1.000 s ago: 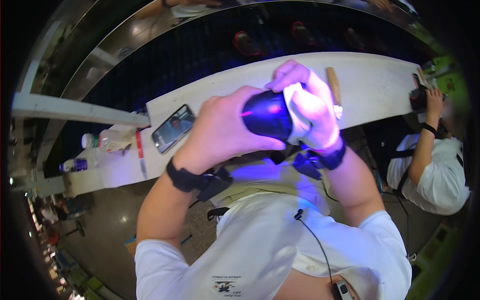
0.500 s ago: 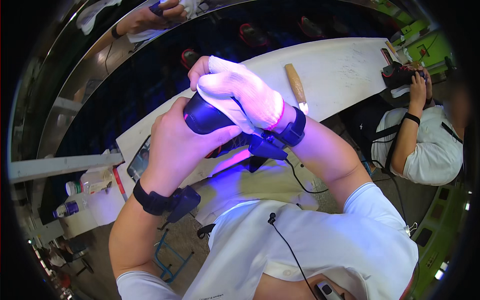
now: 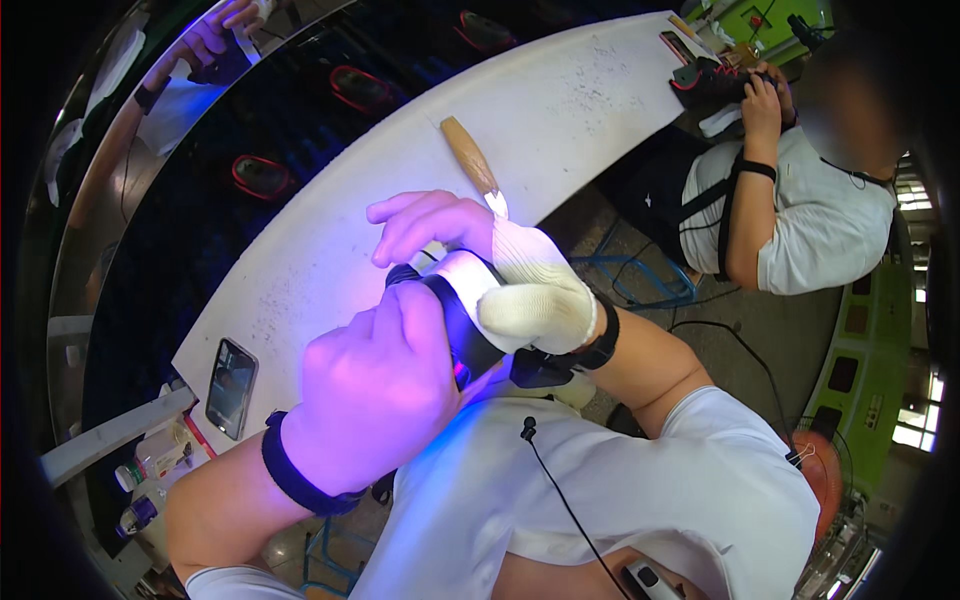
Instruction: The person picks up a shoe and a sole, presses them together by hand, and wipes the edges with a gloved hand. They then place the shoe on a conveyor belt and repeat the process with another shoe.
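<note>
A black shoe (image 3: pixel 466 330) with a white sole is between my two hands, lit by violet light, and much of it is covered by them. My left hand (image 3: pixel 375 365) is bare and grips its left side, fingers curled over the upper. Across the sole lies my right hand (image 3: pixel 515 275), in a white knit glove that leaves the fingers bare. Its covered thumb presses the near side while the fingers reach past the far side. Beyond the right hand, a wooden-handled tool (image 3: pixel 468 157) lies on the white table (image 3: pixel 350 240); glove and wrist are near its pale tip.
A phone (image 3: pixel 232 385) lies at the table's left end, near bottles (image 3: pixel 140 512). Behind the table, a dark conveyor carries black-and-red shoes (image 3: pixel 262 176). At right a seated co-worker (image 3: pixel 820 225) holds another shoe (image 3: pixel 705 82). A hand (image 3: pixel 215 45) shows at upper left.
The view has shifted, and the hands have turned the shoe so its white sole shows. My right hand's fingers have stretched out over the far side; my left hand now grips from the left.
</note>
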### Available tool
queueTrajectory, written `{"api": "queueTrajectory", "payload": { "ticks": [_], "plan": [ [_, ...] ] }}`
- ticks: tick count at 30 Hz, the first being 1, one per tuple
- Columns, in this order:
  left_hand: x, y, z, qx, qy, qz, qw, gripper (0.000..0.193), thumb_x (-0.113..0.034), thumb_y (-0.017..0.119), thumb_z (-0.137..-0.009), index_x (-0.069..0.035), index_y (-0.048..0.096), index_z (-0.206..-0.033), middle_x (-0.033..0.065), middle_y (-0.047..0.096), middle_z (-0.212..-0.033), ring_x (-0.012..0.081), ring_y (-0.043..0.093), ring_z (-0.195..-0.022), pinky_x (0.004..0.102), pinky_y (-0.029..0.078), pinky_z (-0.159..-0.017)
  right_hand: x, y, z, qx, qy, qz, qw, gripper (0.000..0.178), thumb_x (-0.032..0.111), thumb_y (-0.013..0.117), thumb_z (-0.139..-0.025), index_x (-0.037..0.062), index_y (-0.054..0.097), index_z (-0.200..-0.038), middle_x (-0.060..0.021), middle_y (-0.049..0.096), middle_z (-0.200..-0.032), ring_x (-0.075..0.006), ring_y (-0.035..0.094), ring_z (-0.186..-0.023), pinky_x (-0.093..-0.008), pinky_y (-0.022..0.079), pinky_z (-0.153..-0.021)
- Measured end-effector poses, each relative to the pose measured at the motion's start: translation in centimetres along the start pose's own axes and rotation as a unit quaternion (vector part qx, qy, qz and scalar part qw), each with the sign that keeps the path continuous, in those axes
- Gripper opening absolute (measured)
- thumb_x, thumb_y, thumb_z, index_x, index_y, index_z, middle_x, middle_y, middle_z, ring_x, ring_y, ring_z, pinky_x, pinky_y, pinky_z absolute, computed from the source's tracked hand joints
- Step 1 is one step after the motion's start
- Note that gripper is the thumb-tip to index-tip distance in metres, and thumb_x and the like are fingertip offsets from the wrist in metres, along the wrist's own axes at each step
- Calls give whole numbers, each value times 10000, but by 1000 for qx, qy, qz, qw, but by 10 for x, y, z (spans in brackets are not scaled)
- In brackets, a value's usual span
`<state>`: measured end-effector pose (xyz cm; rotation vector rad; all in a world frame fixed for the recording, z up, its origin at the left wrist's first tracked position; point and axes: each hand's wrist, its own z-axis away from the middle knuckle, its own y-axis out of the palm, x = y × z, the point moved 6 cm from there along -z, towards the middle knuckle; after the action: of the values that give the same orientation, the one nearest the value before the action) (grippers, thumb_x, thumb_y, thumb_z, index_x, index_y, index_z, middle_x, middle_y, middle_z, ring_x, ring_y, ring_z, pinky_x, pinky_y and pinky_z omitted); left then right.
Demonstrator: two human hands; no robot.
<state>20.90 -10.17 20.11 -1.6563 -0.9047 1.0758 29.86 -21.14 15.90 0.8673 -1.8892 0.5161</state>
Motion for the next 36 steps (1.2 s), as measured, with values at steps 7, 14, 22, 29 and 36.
{"api": "queueTrajectory", "payload": {
  "ticks": [7, 14, 22, 29, 36],
  "plan": [
    [6, -19, 35, -7, 191, -63, 980, 314, -191, 738, -825, 4, 662, -1059, 171, 706, -985, 263, 738, -814, 318, 566, -554, 34, 47, 41, 144, -34, 185, 972, 582, 367, 636, -980, -14, 554, -1413, -257, 578, -1488, -465, 469, -1480, -565, 325, -1239],
    [39, 0, 125, -36, -84, 270, 958, 1356, -568, 1009, -558, -35, 333, -1606, 295, 320, -1637, 455, 387, -1487, 515, 330, -1238, -38, 69, 44, 141, 109, 415, 892, 1102, 576, 910, -673, -23, 500, -1502, -292, 592, -1456, -445, 608, -1324, -492, 513, -1087],
    [65, 49, 188, -240, -250, 292, 892, 867, -298, 1012, -670, -10, 562, -1352, 197, 523, -1507, 310, 538, -1389, 429, 433, -1173, -54, 108, 39, 164, 95, 439, 878, 1034, 672, 877, -606, -47, 673, -1321, -229, 759, -1111, -382, 736, -1047, -461, 558, -950],
    [64, 43, 180, -241, -232, 300, 893, 881, -323, 1017, -659, -16, 569, -1352, 190, 535, -1469, 313, 542, -1370, 437, 432, -1161, -48, 65, 29, 91, 60, 336, 936, 748, 497, 813, -825, -20, 664, -1345, -216, 703, -1308, -374, 692, -1178, -454, 543, -1006],
    [54, 32, 171, -195, -198, 222, 935, 884, -331, 1014, -637, -24, 576, -1341, 226, 516, -1493, 368, 531, -1374, 478, 426, -1163, -132, -101, 3, -77, 151, 707, 687, 468, 405, 637, -1023, 11, 691, -1268, -256, 705, -1163, -408, 695, -1076, -470, 564, -943]
  ]
}}
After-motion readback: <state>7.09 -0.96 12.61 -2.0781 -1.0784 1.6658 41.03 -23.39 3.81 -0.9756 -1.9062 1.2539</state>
